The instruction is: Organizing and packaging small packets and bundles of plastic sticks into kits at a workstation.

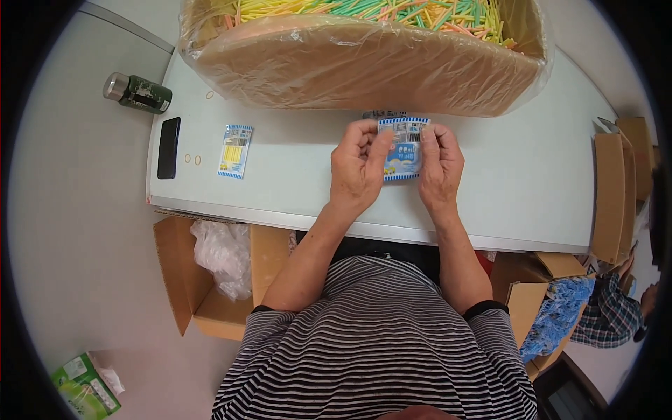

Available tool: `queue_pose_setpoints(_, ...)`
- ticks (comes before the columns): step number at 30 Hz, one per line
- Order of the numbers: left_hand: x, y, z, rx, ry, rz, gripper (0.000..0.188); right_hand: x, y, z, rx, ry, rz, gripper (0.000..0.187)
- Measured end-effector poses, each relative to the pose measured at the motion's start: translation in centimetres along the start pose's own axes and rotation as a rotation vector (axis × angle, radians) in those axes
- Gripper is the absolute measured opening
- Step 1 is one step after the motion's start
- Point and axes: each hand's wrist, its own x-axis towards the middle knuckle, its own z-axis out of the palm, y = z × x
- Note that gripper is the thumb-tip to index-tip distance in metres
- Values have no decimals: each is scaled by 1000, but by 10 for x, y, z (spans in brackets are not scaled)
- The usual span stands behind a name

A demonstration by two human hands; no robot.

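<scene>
Person at a white table (287, 185), striped shirt (364, 343), both forearms reaching forward from the near side.

Left hand (358, 164): thumb laid over the left edge of a blue-and-white printed sachet (402, 150), fingers curled in behind; pinching it. Right hand (442, 168): pinches the sachet's right edge, thumb toward the front. Sachet sits between the two hands, in front of the carton, toward the far side of the table. A second packet (378, 114) shows partly just beyond the sachet; the rest is hidden.

Far side: big carton (371, 70) lined with clear plastic, full of thin yellow, green and orange sticks (350, 8).

Left part of table: another blue-and-white sachet lying flat, yellow showing at its middle (234, 150); black phone (169, 148) farther left, near the edge; two small tan rings (187, 159) between these, a third farther off. Dark green flask (143, 94) on its side at the far left.

Near side, below table level: left, open cardboard box (168, 280) with crumpled clear plastic (224, 259); right, open box (525, 308) of blue packaging (563, 308). Green tissue pack (87, 385) at near left. Beyond the right-hand box, another person in a checked shirt (612, 315).
</scene>
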Motion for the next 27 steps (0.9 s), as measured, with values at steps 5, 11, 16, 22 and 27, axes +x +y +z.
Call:
queue_pose_setpoints(5,-5,2,3,439,122,116,28,-14,-19,12,-234,49,-18,22)
queue_pose_setpoints(11,-19,22,6,278,-90,93,32,-18,-42,13,-566,-146,-78,25)
queue_pose_setpoints(16,-34,17,5,301,-41,232,26,-19,-55,13,-372,-186,-107,21)
queue_pose_setpoints(22,-48,6,9,-208,13,-310,25,-26,-53,1,-511,-425,-534,23)
queue_pose_setpoints(27,-52,29,8,440,-155,426,26,-38,-48,6,-308,-240,-173,22)
